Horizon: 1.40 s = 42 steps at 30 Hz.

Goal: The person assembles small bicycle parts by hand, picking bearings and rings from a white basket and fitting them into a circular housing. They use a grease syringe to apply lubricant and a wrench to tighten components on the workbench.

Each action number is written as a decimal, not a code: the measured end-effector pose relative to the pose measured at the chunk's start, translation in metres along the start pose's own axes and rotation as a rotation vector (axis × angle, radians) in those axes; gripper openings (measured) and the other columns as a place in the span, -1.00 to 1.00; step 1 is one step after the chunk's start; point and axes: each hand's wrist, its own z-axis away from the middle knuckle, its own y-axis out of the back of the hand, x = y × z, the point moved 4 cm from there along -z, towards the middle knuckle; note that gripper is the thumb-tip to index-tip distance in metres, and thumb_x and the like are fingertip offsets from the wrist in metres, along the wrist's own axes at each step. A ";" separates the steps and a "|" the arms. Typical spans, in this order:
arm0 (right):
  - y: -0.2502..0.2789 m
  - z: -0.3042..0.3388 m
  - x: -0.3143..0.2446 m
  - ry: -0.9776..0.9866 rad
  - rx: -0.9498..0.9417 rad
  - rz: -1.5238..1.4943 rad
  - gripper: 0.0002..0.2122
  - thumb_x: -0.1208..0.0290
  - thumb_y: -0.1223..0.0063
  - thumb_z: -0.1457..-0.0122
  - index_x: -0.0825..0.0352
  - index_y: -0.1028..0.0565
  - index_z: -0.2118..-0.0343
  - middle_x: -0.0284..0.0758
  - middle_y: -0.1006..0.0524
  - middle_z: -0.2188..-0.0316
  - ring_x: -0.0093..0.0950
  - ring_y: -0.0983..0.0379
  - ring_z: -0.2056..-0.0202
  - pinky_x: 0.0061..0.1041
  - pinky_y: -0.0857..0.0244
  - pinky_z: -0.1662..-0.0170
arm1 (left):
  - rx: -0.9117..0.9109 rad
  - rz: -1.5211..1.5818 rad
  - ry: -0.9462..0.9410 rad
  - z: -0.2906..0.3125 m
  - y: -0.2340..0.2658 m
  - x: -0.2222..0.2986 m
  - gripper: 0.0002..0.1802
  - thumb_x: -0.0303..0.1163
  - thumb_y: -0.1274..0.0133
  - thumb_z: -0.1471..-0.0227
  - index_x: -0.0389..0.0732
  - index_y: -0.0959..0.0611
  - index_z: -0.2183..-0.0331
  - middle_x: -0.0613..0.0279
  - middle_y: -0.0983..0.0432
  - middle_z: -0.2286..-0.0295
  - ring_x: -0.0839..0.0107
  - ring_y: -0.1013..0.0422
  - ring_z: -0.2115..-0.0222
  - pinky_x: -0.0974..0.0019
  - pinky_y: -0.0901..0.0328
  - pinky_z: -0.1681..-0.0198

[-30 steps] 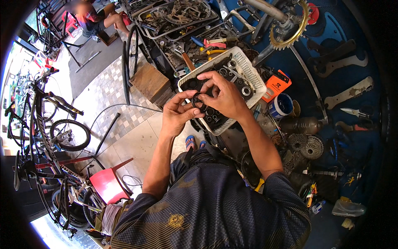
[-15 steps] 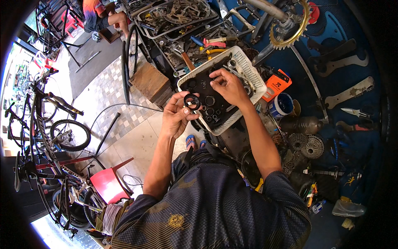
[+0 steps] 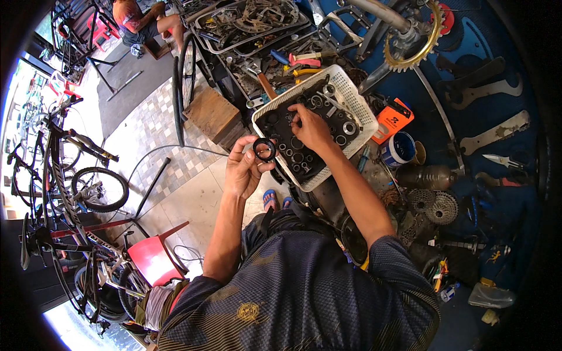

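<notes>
My left hand (image 3: 242, 169) pinches a black ring (image 3: 272, 151) between thumb and fingers, just off the left side of a white plastic basket (image 3: 364, 111). Over that basket reaches my right hand (image 3: 312, 130), its fingers bent and drawn together. Anything between its fingertips is too small to make out. Metal rings (image 3: 349, 128) of several sizes and other small parts lie on the dark bottom of the basket. My right hand and forearm hide some of them.
Beyond the basket, tools and a tray of metal parts (image 3: 252, 23) crowd the bench. A wooden box (image 3: 211, 114) stands left of it. To the right are a blue-and-white tub (image 3: 399, 147), wrenches (image 3: 494, 131) and a gold chainring (image 3: 434, 50). Another person (image 3: 137, 23) sits at the far left.
My right hand has shifted left over the basket, uncovering more rings on its right side. My left hand has moved slightly left and nearer with the black ring. The other person's posture has changed.
</notes>
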 end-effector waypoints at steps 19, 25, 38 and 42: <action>-0.009 -0.008 -0.003 0.105 -0.087 0.169 -0.48 0.54 -0.20 -0.07 0.19 -0.35 -0.13 -0.27 -0.63 0.30 -0.17 -0.62 0.23 -0.17 -0.48 0.20 | 0.028 -0.057 0.030 -0.005 -0.005 0.002 -0.56 -0.31 -0.15 -0.26 -0.25 -0.48 -0.09 0.03 -0.57 0.05 0.10 -0.64 0.16 0.24 -0.66 0.33; -0.007 -0.007 -0.001 0.031 -0.108 0.142 -0.49 0.52 -0.22 -0.07 0.20 -0.35 -0.11 -0.26 -0.64 0.34 -0.17 -0.63 0.25 -0.18 -0.47 0.22 | 0.023 -0.053 0.032 -0.006 -0.007 0.002 -0.57 -0.34 -0.16 -0.25 -0.28 -0.48 -0.08 0.03 -0.56 0.04 0.10 -0.64 0.15 0.24 -0.67 0.32; 0.004 -0.012 0.016 -0.018 -0.033 -0.214 -0.52 0.54 -0.24 -0.07 0.25 -0.38 -0.09 -0.34 -0.58 0.42 -0.43 -0.51 0.44 -0.37 -0.38 0.31 | 0.020 -0.072 0.047 -0.014 -0.010 -0.004 -0.54 -0.33 -0.14 -0.26 -0.30 -0.47 -0.11 0.00 -0.57 0.05 0.09 -0.63 0.14 0.24 -0.68 0.31; 0.003 -0.009 0.013 0.045 -0.085 -0.190 -0.56 0.56 -0.26 -0.05 0.25 -0.41 -0.02 -0.28 -0.60 0.41 -0.24 -0.61 0.33 -0.24 -0.42 0.28 | 0.021 -0.070 0.043 -0.014 -0.010 -0.004 -0.55 -0.33 -0.13 -0.27 -0.29 -0.47 -0.11 -0.01 -0.57 0.04 0.09 -0.63 0.15 0.24 -0.68 0.31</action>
